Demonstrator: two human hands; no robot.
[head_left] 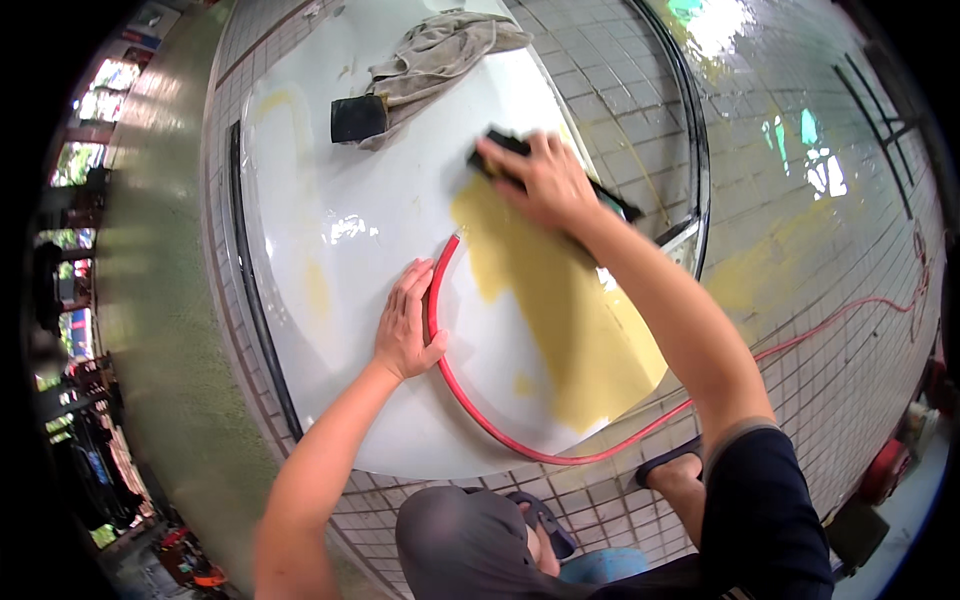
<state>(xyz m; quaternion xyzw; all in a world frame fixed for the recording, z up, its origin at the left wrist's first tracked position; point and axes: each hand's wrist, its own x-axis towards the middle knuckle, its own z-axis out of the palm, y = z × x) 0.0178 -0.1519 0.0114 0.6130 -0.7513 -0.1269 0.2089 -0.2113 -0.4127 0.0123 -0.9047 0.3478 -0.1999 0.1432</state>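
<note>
A white car door panel [385, 235] lies in front of me, wet and shiny in places. Yellow filler [550, 300] covers much of its right side. My right hand [550, 185] grips a long black sanding block [488, 158] at the panel's upper right edge, slightly blurred. Lower and to the left, my left hand [408, 320] rests on the panel with its fingers and thumb about a red hose [436, 300]. The hose's open end points up toward the filler, and its length curves down along the near edge and off to the right.
A grey rag [440, 60] lies at the panel's far end beside a small black block [359, 119]. A black window frame [690, 130] extends on the right. A black strip [255, 290] runs along the left. Around it is wet tiled floor [800, 300].
</note>
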